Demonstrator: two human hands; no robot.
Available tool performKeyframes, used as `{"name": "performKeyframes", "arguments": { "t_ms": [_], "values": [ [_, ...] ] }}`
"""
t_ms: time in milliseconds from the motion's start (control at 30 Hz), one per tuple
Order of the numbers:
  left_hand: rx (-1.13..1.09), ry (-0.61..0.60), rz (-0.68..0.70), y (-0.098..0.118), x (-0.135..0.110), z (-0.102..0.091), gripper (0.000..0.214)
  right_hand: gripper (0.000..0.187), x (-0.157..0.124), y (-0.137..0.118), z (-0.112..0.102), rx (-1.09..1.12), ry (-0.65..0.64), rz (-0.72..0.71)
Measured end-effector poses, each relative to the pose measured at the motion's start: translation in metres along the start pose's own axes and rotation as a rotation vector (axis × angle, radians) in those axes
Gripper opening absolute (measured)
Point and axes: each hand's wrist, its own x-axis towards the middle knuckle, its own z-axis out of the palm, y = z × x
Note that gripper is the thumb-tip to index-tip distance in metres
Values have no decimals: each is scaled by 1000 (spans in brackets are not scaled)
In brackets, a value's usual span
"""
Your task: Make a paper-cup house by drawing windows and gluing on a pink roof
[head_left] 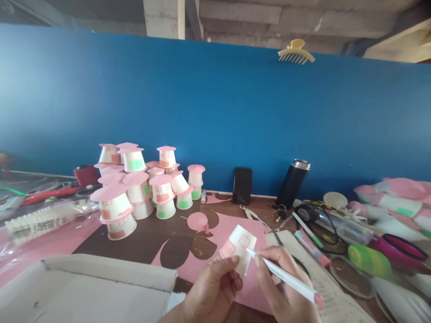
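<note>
My left hand (pixel 213 287) is closed on a small white paper cup (pixel 238 246) with pink squares drawn on its side, tilted on its side above the pink paper. My right hand (pixel 284 287) is closed on a white marker pen (pixel 286 277) with a pink end, its tip touching the cup. Both hands are low in the middle of the view.
A stack of paper-cup houses (pixel 141 188) with pink roofs stands at the back left. A pink sheet (pixel 235 233) with cut-out circles, a phone (pixel 242 185), a black flask (pixel 292 183), markers (pixel 308 246), an open cardboard box (pixel 84 287) and cluttered items (pixel 387 224) on the right surround the hands.
</note>
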Motion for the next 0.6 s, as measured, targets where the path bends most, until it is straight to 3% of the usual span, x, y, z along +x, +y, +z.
{"name": "performKeyframes", "arguments": {
  "t_ms": [333,600],
  "values": [
    [17,-22,7,0,1,-1,18,13,-1,-1,2,22,3,39],
    [23,-34,14,0,0,0,17,11,-4,1,0,63,105,93]
  ]
}}
